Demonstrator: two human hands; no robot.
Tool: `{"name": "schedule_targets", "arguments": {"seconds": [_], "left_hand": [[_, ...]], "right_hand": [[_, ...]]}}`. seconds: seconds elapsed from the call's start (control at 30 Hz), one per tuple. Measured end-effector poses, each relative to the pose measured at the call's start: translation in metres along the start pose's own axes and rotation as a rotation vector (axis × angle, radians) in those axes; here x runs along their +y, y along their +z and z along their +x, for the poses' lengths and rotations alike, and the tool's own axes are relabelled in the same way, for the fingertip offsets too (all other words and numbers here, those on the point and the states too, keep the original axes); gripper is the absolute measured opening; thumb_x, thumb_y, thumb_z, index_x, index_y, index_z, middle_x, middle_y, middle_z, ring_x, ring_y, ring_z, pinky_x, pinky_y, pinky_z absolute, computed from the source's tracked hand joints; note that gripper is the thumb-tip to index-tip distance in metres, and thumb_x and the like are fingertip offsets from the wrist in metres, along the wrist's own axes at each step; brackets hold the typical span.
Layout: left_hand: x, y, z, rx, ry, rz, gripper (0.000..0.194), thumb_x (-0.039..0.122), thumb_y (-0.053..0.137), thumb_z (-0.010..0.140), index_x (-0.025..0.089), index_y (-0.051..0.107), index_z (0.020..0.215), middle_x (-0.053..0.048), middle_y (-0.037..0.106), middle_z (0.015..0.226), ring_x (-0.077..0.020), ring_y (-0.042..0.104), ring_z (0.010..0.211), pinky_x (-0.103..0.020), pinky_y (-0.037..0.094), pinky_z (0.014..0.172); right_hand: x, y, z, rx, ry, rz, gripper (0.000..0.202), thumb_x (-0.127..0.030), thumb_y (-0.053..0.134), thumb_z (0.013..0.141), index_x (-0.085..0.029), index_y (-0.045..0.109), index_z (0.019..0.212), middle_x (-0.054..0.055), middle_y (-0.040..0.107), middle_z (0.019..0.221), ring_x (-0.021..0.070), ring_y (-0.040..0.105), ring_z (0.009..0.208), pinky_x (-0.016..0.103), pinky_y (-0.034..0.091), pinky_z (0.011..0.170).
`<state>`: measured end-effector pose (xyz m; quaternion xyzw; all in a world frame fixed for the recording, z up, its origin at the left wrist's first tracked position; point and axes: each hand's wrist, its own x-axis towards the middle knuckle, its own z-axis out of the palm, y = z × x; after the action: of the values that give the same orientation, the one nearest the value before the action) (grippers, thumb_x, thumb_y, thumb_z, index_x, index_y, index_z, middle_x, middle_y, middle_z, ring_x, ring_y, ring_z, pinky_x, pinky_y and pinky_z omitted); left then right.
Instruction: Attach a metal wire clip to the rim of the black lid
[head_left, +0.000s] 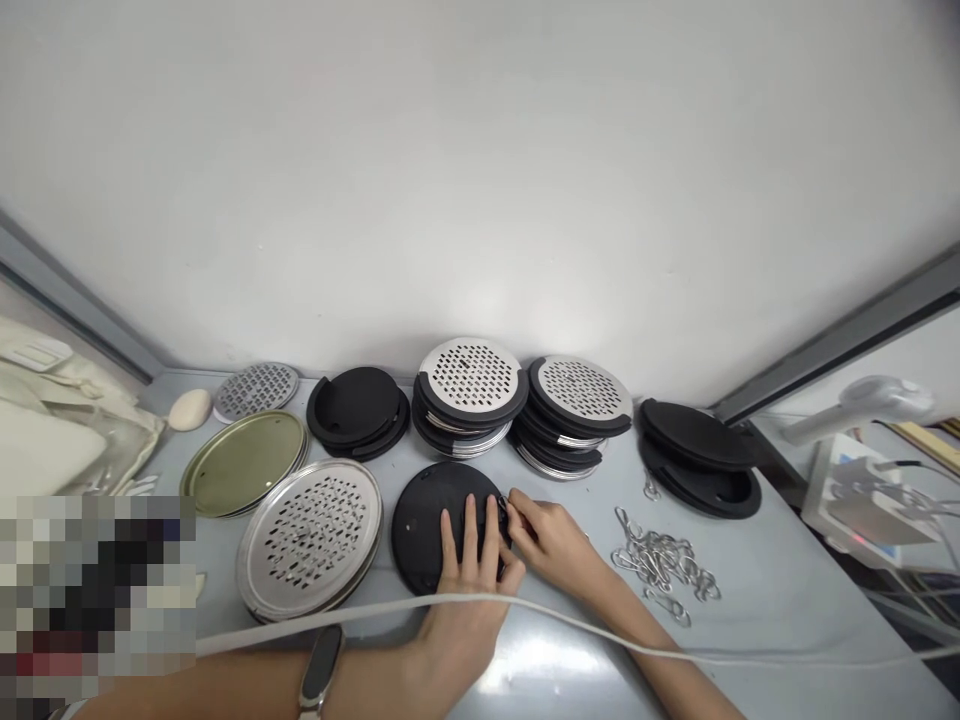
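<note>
My left hand (476,575) lies flat on a round black disc (416,525), fingers spread and pressing on its upper face. At the disc's right edge, my right hand (544,530) is closed in a pinch. A sliver of shiny metal shows at its fingertips, seemingly a small metal clip (504,503); most of it is hidden by the fingers. Several loose metal clips with rings (664,560) lie in a heap to the right of my right hand. Left of the black disc, a perforated silver metal disc (315,535) rests on other discs.
Behind are two stacks of perforated discs with black rims (472,375) (585,390). Black discs (358,405) (701,450) stand at back left and right. An olive-green lid (244,460) lies left. A white cable (570,618) crosses over my forearms. A white device (862,500) stands far right.
</note>
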<state>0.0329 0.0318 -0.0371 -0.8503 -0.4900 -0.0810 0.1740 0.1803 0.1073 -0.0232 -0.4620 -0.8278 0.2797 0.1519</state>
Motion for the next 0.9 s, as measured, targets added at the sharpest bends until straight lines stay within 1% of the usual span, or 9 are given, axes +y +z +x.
{"name": "schedule_targets", "arguments": {"seconds": [0.13,0.27,0.43,0.57,0.63,0.73,0.9], "left_hand": [[0.0001,-0.0016,0.0012,0.016,-0.012,0.019,0.028,0.033,0.056,0.078,0.016,0.059,0.101,-0.02,0.045,0.136,-0.0455,0.04,0.124,-0.068,0.02,0.098],[0.0011,0.0016,0.0002,0.036,-0.02,0.02,0.033,0.033,0.057,0.077,0.016,0.059,0.105,-0.02,0.045,0.136,-0.0452,0.04,0.124,-0.068,0.02,0.098],[0.0019,0.0048,-0.0014,0.016,-0.021,0.012,0.034,0.032,0.058,0.077,0.017,0.058,0.107,-0.02,0.044,0.137,-0.0439,0.035,0.128,-0.068,0.019,0.099],[0.0008,0.002,-0.0011,0.027,-0.016,-0.005,0.03,0.032,0.06,0.074,0.016,0.059,0.1,-0.02,0.045,0.135,-0.0447,0.035,0.127,-0.068,0.021,0.098],[0.0,0.0006,-0.0003,0.041,-0.01,-0.012,0.028,0.032,0.061,0.074,0.016,0.059,0.096,-0.021,0.047,0.133,-0.045,0.037,0.126,-0.068,0.022,0.097],[-0.0005,0.0009,0.0008,0.048,-0.011,-0.011,0.026,0.032,0.06,0.075,0.015,0.059,0.094,-0.021,0.048,0.133,-0.0448,0.038,0.125,-0.067,0.023,0.096],[0.0004,0.0044,0.0004,0.017,-0.022,-0.021,0.028,0.03,0.06,0.074,0.015,0.058,0.097,-0.022,0.044,0.136,-0.0451,0.035,0.128,-0.067,0.023,0.097]], "right_hand": [[0.0007,0.0003,0.001,-0.006,0.007,-0.028,0.017,-0.023,0.035,0.089,-0.022,0.032,0.072,-0.006,0.037,0.055,0.0096,0.035,0.047,0.022,0.022,0.051],[0.0004,0.0001,0.0017,-0.008,0.023,-0.047,0.019,-0.02,0.038,0.086,-0.021,0.03,0.069,-0.006,0.035,0.053,0.0091,0.031,0.047,0.022,0.022,0.051],[0.0009,0.0,0.0004,-0.014,0.014,-0.068,0.018,-0.022,0.036,0.088,-0.021,0.033,0.071,-0.005,0.04,0.054,0.01,0.036,0.048,0.022,0.024,0.052],[0.0011,-0.0013,0.0007,-0.023,-0.023,-0.096,0.019,-0.027,0.029,0.094,-0.021,0.039,0.079,-0.002,0.048,0.06,0.0124,0.045,0.053,0.023,0.026,0.054],[0.001,-0.0021,0.0008,-0.031,-0.031,-0.101,0.02,-0.028,0.027,0.095,-0.021,0.04,0.081,-0.002,0.051,0.062,0.0131,0.047,0.054,0.023,0.027,0.055],[0.0004,-0.0029,0.0005,-0.038,-0.019,-0.098,0.02,-0.028,0.029,0.094,-0.021,0.039,0.078,-0.002,0.051,0.061,0.0128,0.047,0.054,0.023,0.027,0.055],[-0.0011,-0.0029,0.0007,-0.028,0.013,-0.071,0.019,-0.025,0.034,0.09,-0.021,0.037,0.072,-0.003,0.046,0.056,0.0109,0.042,0.05,0.022,0.025,0.052]]}}
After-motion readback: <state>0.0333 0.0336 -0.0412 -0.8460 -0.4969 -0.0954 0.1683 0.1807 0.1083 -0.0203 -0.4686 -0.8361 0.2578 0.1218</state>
